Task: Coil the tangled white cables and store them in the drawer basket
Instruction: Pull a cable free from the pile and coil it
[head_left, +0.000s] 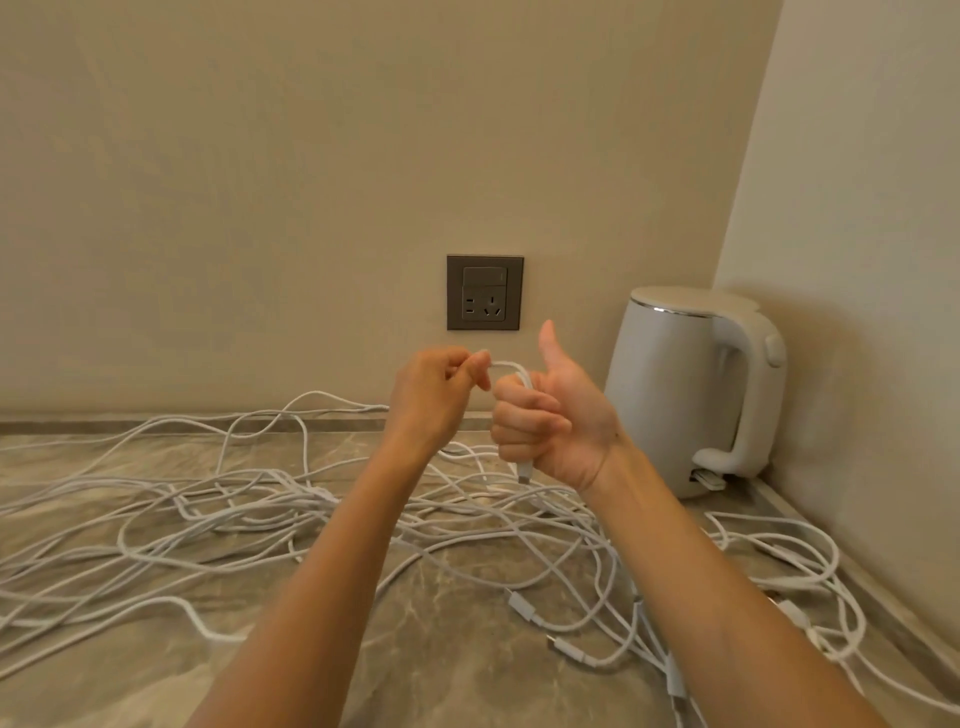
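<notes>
Both my hands are raised just below the wall socket, a dark grey plate set in the beige wall. My left hand sits below and slightly left of the socket. Its fingers are curled in, and the thumb and forefinger pinch a white cable.

From that pinch the cable arcs over in a short loop to my right hand, below and just right of the socket. There my four fingers are folded tight round the cable in a fist. My thumb stands straight up, clear of the cable, with its tip about level with the socket's lower edge. The cable's plug end pokes out under my little finger and hangs above the countertop.

The tangle of white cables lies loose on the marbled countertop below the socket. It spreads far to the left of the socket and also curls off to the right. A few loose connectors lie well below and right of the socket, beside my right forearm.

My left hand and wrist hide where the held cable runs on. It probably drops into the heap, but I cannot tell.

A white kettle stands to the right of the socket, in the corner, with its handle turned away from the socket.
</notes>
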